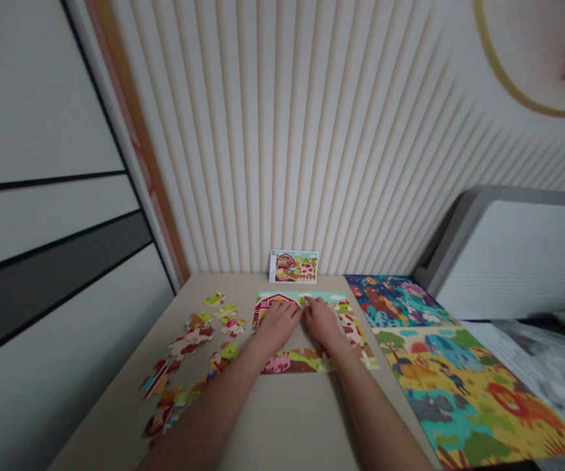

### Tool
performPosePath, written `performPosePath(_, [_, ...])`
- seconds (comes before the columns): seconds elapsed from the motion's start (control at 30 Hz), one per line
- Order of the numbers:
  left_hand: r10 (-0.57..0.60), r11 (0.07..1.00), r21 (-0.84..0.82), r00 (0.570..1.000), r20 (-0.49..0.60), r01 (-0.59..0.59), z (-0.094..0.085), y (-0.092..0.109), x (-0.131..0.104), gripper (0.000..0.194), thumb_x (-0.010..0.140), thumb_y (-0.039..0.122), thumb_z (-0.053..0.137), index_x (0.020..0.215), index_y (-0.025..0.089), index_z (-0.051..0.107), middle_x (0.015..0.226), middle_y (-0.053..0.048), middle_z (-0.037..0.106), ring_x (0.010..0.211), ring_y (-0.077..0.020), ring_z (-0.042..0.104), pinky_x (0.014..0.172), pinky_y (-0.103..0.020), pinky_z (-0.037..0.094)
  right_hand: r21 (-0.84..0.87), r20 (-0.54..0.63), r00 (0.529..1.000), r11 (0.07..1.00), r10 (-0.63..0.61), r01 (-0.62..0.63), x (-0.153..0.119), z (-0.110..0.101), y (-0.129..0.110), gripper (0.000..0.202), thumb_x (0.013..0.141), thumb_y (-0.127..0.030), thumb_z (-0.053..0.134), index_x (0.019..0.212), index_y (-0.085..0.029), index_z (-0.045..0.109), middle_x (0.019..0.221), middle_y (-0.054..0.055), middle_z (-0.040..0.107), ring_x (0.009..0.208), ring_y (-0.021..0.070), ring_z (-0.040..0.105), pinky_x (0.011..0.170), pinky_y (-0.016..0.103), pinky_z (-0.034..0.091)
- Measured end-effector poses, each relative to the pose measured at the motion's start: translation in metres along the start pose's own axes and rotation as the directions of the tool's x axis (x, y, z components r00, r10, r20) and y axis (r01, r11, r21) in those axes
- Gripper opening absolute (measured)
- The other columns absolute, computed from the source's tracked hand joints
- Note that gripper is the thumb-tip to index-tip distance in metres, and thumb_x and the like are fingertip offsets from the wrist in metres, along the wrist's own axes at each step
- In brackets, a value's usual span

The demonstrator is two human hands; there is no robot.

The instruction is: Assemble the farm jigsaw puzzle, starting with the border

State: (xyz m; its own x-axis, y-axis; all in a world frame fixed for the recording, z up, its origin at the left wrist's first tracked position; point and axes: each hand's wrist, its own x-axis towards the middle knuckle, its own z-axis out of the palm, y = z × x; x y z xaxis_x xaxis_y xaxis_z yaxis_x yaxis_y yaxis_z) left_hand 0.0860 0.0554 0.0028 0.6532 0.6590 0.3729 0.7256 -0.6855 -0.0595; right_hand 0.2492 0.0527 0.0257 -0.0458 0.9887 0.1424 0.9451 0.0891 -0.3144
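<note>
A farm jigsaw puzzle (306,362) lies in front of me, its border joined around a bare middle. On its upper left part, over the red barn, my left hand (278,322) rests with fingers stretched out and lying on the pieces. Close beside it, my right hand (320,319) touches the top row, its fingers somewhat bent and apart; no piece shows in its grasp. The two hands' fingertips nearly meet near a green part of the picture. Loose puzzle pieces (191,340) are spread left of the puzzle, some partly hidden behind my left forearm.
A small picture card (294,267) of the farm scene leans against the ribbed wall (282,144). To the right lie a dark blue animal puzzle (400,301) and a yellow safari puzzle (478,392), both assembled. Clear plastic wrapping (552,366) sits beyond the table's right edge.
</note>
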Motion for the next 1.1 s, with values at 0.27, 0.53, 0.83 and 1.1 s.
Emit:
performPosePath(0.27, [0.060, 0.996, 0.070, 0.997, -0.046, -0.057, -0.037, 0.012, 0.005, 0.022, 0.096, 0.011, 0.050, 0.114, 0.017, 0.060, 0.114, -0.011, 0.064, 0.112, -0.0263, 0.055, 0.101, -0.044, 0.038, 0.014, -0.080, 0.989, 0.992, -0.125, 0.126, -0.070, -0.041, 0.017, 0.032, 0.100, -0.028, 0.047, 0.123, -0.022, 0.068, 0.111, 0.011, 0.069, 0.107, 0.0234, 0.063, 0.094, 0.030, 0.043])
performPosePath(0.53, [0.154, 0.987, -0.063, 0.985, 0.082, -0.149, -0.082, 0.067, -0.033, 0.018, 0.093, 0.012, 0.052, 0.103, 0.020, 0.064, 0.103, -0.010, 0.067, 0.106, -0.0257, 0.061, 0.095, -0.042, 0.044, 0.002, -0.303, 0.947, 0.994, -0.107, 0.113, -0.158, -0.024, 0.088, 0.034, 0.098, -0.021, 0.042, 0.120, -0.022, 0.069, 0.121, 0.012, 0.064, 0.112, 0.0246, 0.061, 0.100, 0.036, 0.046])
performPosePath(0.83, [-0.179, 0.976, -0.128, 0.983, -0.029, 0.174, -0.057, 0.082, -0.141, 0.041, 0.094, 0.019, 0.048, 0.134, 0.021, 0.054, 0.140, -0.010, 0.057, 0.130, -0.0261, 0.051, 0.110, -0.045, 0.043, -0.053, -0.353, 0.933, 0.997, -0.078, 0.063, -0.163, -0.006, 0.096, 0.036, 0.095, -0.025, 0.047, 0.123, -0.023, 0.069, 0.125, 0.013, 0.064, 0.117, 0.0271, 0.059, 0.103, 0.041, 0.046])
performPosePath(1.1, [-0.265, 0.947, -0.203, 0.963, -0.056, 0.249, -0.060, 0.088, -0.142, 0.035, 0.094, 0.019, 0.049, 0.127, 0.022, 0.060, 0.133, -0.009, 0.061, 0.127, -0.0254, 0.054, 0.109, -0.045, 0.045, -0.128, -0.357, 0.918, 0.982, -0.175, 0.137, -0.156, 0.006, 0.117, 0.037, 0.095, -0.030, 0.046, 0.123, -0.022, 0.069, 0.125, 0.013, 0.064, 0.114, 0.0279, 0.061, 0.101, 0.044, 0.048])
